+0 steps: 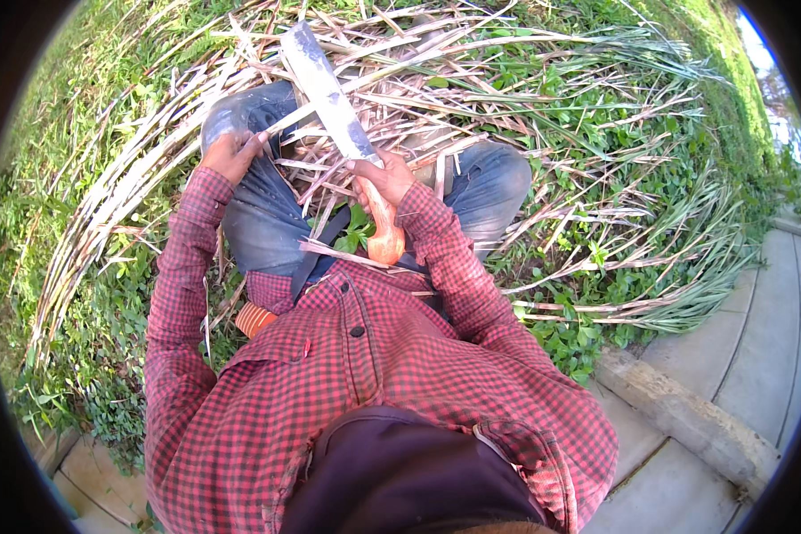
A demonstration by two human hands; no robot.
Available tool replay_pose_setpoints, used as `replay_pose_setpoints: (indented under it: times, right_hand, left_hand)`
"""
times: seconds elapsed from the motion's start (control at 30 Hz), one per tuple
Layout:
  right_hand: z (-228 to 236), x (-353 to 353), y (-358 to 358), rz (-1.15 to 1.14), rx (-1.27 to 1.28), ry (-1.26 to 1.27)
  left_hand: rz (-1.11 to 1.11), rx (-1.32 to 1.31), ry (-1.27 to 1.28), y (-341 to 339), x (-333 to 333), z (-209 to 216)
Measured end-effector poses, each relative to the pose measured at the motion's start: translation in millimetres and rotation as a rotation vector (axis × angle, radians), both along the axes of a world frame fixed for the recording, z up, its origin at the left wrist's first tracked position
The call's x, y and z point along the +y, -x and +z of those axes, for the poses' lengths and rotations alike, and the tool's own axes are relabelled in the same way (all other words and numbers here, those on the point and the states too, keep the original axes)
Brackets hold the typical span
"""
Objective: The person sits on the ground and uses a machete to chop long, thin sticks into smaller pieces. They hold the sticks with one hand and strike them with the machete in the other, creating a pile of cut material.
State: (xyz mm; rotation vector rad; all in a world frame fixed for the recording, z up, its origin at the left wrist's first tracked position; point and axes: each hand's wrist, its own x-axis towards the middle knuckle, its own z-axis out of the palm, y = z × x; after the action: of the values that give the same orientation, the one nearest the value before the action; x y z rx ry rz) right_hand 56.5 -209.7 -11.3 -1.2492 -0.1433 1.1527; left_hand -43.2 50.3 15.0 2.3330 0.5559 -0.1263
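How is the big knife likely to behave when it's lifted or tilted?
The knife should stay stiff, as its broad metal blade looks straight. It may feel tip-heavy, since that blade is wide out to its end. The orange-brown handle looks smooth and could slide a little, though its flared end might stop it slipping out.

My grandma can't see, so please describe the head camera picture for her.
A seated person in a red checked shirt holds a broad-bladed knife by its orange-brown handle in the right hand, and a pale stalk near it in the left hand. Many more stalks lie strewn over grass, with paving at lower right.
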Motion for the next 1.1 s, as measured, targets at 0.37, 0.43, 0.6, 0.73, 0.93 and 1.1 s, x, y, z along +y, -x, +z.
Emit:
replay_pose_setpoints:
  times: [0.37, 0.43, 0.6, 0.73, 0.93, 1.1]
  right_hand:
    - [7, -67, -24, -0.402, -0.009, 0.080]
    - [13, -87, -37, -0.557, -0.029, 0.058]
    - [26, -137, -94, -0.790, -0.026, -0.093]
    - [32, -167, -154, -0.843, -0.091, -0.031]
    - [6, -165, -194, -0.755, -0.155, 0.054]
    - [25, -138, -125, -0.467, -0.080, 0.132]
  left_hand:
    - [-0.055, -0.253, 0.467, 24, -10, -2]
    - [-0.119, -0.479, -0.031, 24, -11, 4]
    - [-0.123, -0.529, -0.273, 32, -5, 33]
    - [-0.183, -0.617, -0.396, 41, -5, 36]
    - [-0.275, -0.692, -0.429, 44, -23, 34]
    - [-0.291, -0.584, -0.497, 44, -31, 19]
